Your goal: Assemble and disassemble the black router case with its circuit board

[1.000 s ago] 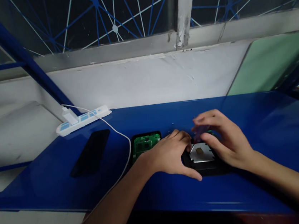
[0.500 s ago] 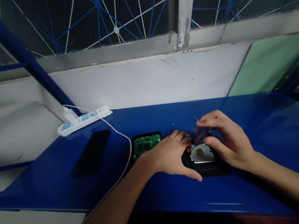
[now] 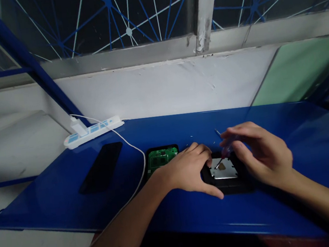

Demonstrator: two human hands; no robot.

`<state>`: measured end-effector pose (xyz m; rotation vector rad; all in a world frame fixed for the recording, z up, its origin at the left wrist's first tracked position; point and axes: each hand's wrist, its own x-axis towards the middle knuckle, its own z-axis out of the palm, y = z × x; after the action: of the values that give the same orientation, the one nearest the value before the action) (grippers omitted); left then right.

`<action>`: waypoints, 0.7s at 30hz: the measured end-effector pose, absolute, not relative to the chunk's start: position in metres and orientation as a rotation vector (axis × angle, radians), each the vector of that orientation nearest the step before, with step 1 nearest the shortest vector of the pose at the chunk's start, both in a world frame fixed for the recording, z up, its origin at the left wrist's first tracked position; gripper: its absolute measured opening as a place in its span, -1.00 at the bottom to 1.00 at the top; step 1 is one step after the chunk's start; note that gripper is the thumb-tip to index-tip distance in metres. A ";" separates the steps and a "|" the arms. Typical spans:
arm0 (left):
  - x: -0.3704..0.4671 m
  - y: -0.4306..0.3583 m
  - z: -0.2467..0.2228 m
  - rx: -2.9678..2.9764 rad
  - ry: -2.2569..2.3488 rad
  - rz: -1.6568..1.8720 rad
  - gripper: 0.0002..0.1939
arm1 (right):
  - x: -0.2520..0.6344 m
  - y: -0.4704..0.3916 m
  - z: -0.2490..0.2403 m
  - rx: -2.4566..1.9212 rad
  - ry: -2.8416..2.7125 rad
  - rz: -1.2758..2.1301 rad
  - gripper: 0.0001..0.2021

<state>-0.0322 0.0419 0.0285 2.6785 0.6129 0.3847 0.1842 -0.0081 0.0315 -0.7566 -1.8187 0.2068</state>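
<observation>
My right hand point(image 3: 263, 154) closes its fingers round a screwdriver point(image 3: 224, 155) with a clear, purplish handle. The driver leans to the left, and its tip meets a silver metal plate point(image 3: 226, 173) with a small brown patch. That plate sits inside a black plastic casing point(image 3: 234, 187) on the blue table. Over the casing's left side lies my left hand point(image 3: 191, 166), fingers at the far edge and thumb stretched along the near side, holding it. Partly behind my left wrist is a green circuit board point(image 3: 162, 155) in a second black casing.
A slim metal rod point(image 3: 218, 133) and tiny bits lie beyond the casing. To the left are a black phone-like slab point(image 3: 101, 168), a white power strip point(image 3: 94, 132) with a plug, and a white cable point(image 3: 144, 161) running under my left forearm. A wall point(image 3: 160, 90) stands behind the table.
My right hand has shifted a little right, and the screwdriver leans more, its tip now farther onto the metal plate. My left hand stays in place on the casing.
</observation>
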 end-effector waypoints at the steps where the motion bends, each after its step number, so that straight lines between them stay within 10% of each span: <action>1: -0.032 0.042 0.030 2.677 0.613 0.382 -0.35 | 0.185 -0.007 0.030 -0.768 -1.799 0.209 -0.51; 21: -0.036 0.054 0.028 2.782 0.747 0.756 -0.62 | 0.194 0.029 0.016 -1.105 -1.513 0.216 -0.76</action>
<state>-0.0356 0.0544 0.0275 2.7825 0.7467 0.7564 0.1942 0.0286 0.0163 -1.1054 -1.5130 0.2155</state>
